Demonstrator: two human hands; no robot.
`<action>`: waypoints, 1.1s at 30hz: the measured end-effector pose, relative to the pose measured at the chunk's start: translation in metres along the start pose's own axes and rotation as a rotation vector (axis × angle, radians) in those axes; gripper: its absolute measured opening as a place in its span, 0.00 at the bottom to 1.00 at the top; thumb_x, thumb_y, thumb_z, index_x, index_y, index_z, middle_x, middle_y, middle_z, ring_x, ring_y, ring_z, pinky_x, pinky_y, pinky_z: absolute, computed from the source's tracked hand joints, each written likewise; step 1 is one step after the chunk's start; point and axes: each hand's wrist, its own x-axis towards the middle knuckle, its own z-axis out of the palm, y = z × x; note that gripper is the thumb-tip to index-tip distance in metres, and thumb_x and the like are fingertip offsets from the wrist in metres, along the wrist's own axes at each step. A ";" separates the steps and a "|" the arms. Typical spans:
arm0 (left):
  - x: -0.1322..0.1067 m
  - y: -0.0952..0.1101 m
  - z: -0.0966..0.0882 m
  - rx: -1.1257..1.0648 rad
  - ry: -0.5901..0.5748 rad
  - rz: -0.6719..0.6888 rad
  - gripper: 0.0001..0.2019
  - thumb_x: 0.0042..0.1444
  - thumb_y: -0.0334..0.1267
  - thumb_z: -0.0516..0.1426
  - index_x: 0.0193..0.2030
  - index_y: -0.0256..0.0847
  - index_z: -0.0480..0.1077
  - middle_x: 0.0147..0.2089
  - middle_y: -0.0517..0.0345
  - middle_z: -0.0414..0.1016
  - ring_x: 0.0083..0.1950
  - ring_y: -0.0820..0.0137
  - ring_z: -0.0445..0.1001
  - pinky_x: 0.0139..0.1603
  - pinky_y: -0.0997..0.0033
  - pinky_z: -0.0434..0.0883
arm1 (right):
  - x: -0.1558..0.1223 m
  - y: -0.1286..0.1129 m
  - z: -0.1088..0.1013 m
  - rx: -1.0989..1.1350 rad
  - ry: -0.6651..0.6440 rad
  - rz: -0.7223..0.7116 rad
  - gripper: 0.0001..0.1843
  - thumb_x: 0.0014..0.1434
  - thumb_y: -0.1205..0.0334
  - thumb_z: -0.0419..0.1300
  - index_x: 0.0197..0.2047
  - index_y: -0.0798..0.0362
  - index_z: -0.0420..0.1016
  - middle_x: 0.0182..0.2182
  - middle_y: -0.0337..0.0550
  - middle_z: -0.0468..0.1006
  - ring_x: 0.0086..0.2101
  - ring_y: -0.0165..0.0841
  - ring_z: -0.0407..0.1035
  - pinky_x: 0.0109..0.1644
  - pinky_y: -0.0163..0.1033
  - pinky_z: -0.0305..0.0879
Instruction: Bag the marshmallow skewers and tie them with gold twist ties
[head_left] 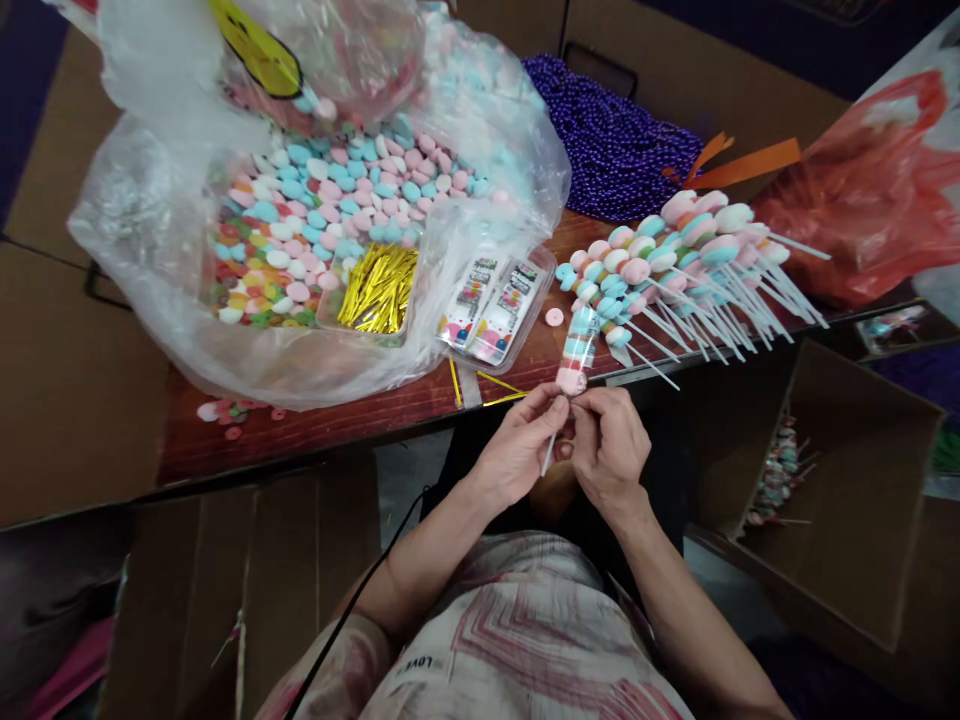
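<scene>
A candy skewer [579, 352] in a clear wrapper, with blue, white and pink pieces, points up and away between my hands. My left hand [519, 445] pinches it just below the candy, and its white stick [549, 455] sticks out under the fingers. Closed at the neck of the wrapper, my right hand [611, 435] touches the left fingertips; whatever it pinches is hidden. A pile of candy skewers [675, 265] lies beyond to the right. Gold twist ties [379, 287] fill a small clear tray at the left.
A large plastic bag [135, 240] holds loose candies [307, 225]. Near it is a clear box with printed labels [487, 310]. Purple beads [615, 140] and a red bag [870, 200] sit farther back. An open cardboard box [840, 500] containing wrapped skewers stands below right.
</scene>
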 end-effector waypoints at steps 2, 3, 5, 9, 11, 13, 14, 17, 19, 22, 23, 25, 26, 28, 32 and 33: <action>0.005 -0.001 0.003 0.040 -0.058 0.009 0.20 0.43 0.49 0.73 0.35 0.39 0.75 0.31 0.61 0.71 0.31 0.75 0.68 0.32 0.75 0.68 | -0.002 -0.004 -0.004 0.046 0.001 0.105 0.07 0.65 0.66 0.55 0.36 0.49 0.71 0.30 0.42 0.75 0.31 0.34 0.71 0.36 0.41 0.69; 0.006 -0.001 0.004 0.070 -0.098 0.029 0.21 0.45 0.54 0.70 0.34 0.39 0.75 0.32 0.58 0.72 0.33 0.73 0.69 0.35 0.73 0.69 | -0.003 -0.005 -0.008 0.078 -0.004 0.170 0.07 0.66 0.65 0.55 0.35 0.49 0.70 0.30 0.40 0.74 0.31 0.34 0.70 0.36 0.40 0.69; 0.007 -0.001 0.006 0.178 -0.173 0.127 0.25 0.52 0.63 0.62 0.32 0.38 0.77 0.34 0.52 0.73 0.40 0.66 0.71 0.43 0.68 0.71 | -0.004 -0.007 -0.018 0.141 -0.003 0.308 0.06 0.66 0.64 0.56 0.35 0.49 0.70 0.29 0.39 0.73 0.31 0.33 0.70 0.36 0.39 0.68; 0.005 -0.007 0.008 0.552 -0.136 0.386 0.26 0.59 0.61 0.57 0.25 0.40 0.78 0.38 0.48 0.73 0.50 0.61 0.69 0.59 0.63 0.65 | -0.006 -0.010 -0.036 0.198 0.062 0.441 0.06 0.65 0.63 0.58 0.35 0.49 0.72 0.29 0.37 0.73 0.31 0.32 0.69 0.38 0.38 0.68; 0.005 -0.015 0.008 0.694 -0.087 0.372 0.24 0.59 0.58 0.59 0.22 0.41 0.78 0.37 0.51 0.70 0.47 0.64 0.68 0.57 0.63 0.64 | -0.009 -0.011 -0.041 0.200 0.092 0.446 0.05 0.64 0.62 0.60 0.35 0.48 0.74 0.29 0.38 0.73 0.31 0.32 0.69 0.37 0.38 0.68; 0.007 -0.024 0.008 0.745 -0.096 0.293 0.22 0.57 0.57 0.61 0.23 0.41 0.79 0.38 0.52 0.69 0.44 0.65 0.68 0.53 0.65 0.66 | -0.016 -0.012 -0.045 0.200 0.128 0.464 0.04 0.63 0.62 0.61 0.35 0.48 0.76 0.30 0.38 0.74 0.30 0.32 0.69 0.35 0.38 0.67; 0.007 -0.029 0.009 0.736 -0.121 0.250 0.21 0.55 0.57 0.62 0.25 0.40 0.79 0.39 0.52 0.70 0.44 0.65 0.68 0.51 0.65 0.66 | -0.020 -0.012 -0.047 0.208 0.145 0.487 0.04 0.63 0.62 0.61 0.35 0.48 0.76 0.29 0.38 0.74 0.30 0.32 0.69 0.35 0.38 0.67; 0.008 -0.044 0.013 0.609 -0.179 0.129 0.24 0.54 0.60 0.62 0.28 0.39 0.79 0.38 0.51 0.74 0.42 0.65 0.70 0.48 0.64 0.67 | -0.037 -0.009 -0.055 0.256 0.168 0.584 0.06 0.63 0.62 0.62 0.34 0.49 0.78 0.28 0.38 0.75 0.30 0.32 0.69 0.35 0.38 0.66; 0.007 -0.053 0.018 0.526 -0.212 0.052 0.23 0.54 0.59 0.62 0.29 0.38 0.79 0.35 0.51 0.76 0.39 0.64 0.70 0.48 0.61 0.68 | -0.050 -0.003 -0.064 0.301 0.182 0.637 0.05 0.62 0.60 0.63 0.35 0.49 0.80 0.29 0.39 0.75 0.31 0.33 0.69 0.35 0.38 0.66; 0.007 -0.065 0.023 0.493 -0.214 0.000 0.15 0.55 0.51 0.65 0.34 0.38 0.81 0.37 0.49 0.79 0.40 0.61 0.73 0.49 0.58 0.69 | -0.070 0.006 -0.076 0.379 0.214 0.756 0.07 0.61 0.57 0.64 0.38 0.50 0.82 0.30 0.41 0.76 0.30 0.32 0.69 0.33 0.37 0.65; 0.008 -0.068 0.025 0.543 -0.209 0.033 0.13 0.56 0.47 0.64 0.34 0.38 0.81 0.37 0.49 0.80 0.40 0.61 0.74 0.49 0.58 0.70 | -0.076 0.009 -0.079 0.423 0.194 0.814 0.09 0.62 0.55 0.64 0.39 0.50 0.82 0.28 0.40 0.76 0.28 0.31 0.68 0.31 0.37 0.64; 0.011 -0.071 0.027 0.789 -0.242 0.191 0.12 0.60 0.42 0.60 0.31 0.38 0.80 0.36 0.49 0.81 0.40 0.62 0.75 0.49 0.59 0.70 | -0.087 0.014 -0.083 0.513 0.085 0.916 0.12 0.61 0.53 0.65 0.39 0.52 0.82 0.23 0.39 0.73 0.25 0.29 0.64 0.29 0.35 0.61; 0.013 -0.070 0.027 0.961 -0.299 0.294 0.12 0.61 0.39 0.59 0.29 0.39 0.80 0.36 0.50 0.81 0.40 0.63 0.75 0.49 0.59 0.70 | -0.091 0.016 -0.083 0.556 0.030 0.951 0.12 0.59 0.52 0.66 0.38 0.53 0.83 0.22 0.38 0.72 0.24 0.28 0.63 0.27 0.34 0.60; 0.018 -0.062 0.026 1.244 -0.448 0.489 0.13 0.63 0.36 0.58 0.29 0.40 0.80 0.39 0.51 0.83 0.42 0.65 0.75 0.51 0.61 0.70 | -0.098 0.021 -0.083 0.632 0.012 1.009 0.12 0.55 0.53 0.70 0.34 0.54 0.82 0.22 0.38 0.72 0.22 0.25 0.60 0.25 0.32 0.56; 0.034 -0.007 0.014 1.393 -0.276 0.870 0.08 0.63 0.35 0.59 0.40 0.41 0.81 0.43 0.51 0.82 0.47 0.66 0.77 0.53 0.65 0.72 | -0.102 0.046 -0.092 0.811 0.397 1.131 0.13 0.48 0.55 0.74 0.32 0.52 0.80 0.27 0.37 0.74 0.21 0.19 0.55 0.23 0.28 0.54; 0.039 0.012 0.008 1.459 -0.143 0.956 0.08 0.64 0.35 0.58 0.43 0.41 0.80 0.45 0.51 0.81 0.49 0.65 0.76 0.55 0.63 0.71 | -0.102 0.056 -0.097 0.844 0.504 1.157 0.14 0.47 0.55 0.75 0.34 0.52 0.80 0.28 0.36 0.73 0.21 0.19 0.54 0.24 0.27 0.55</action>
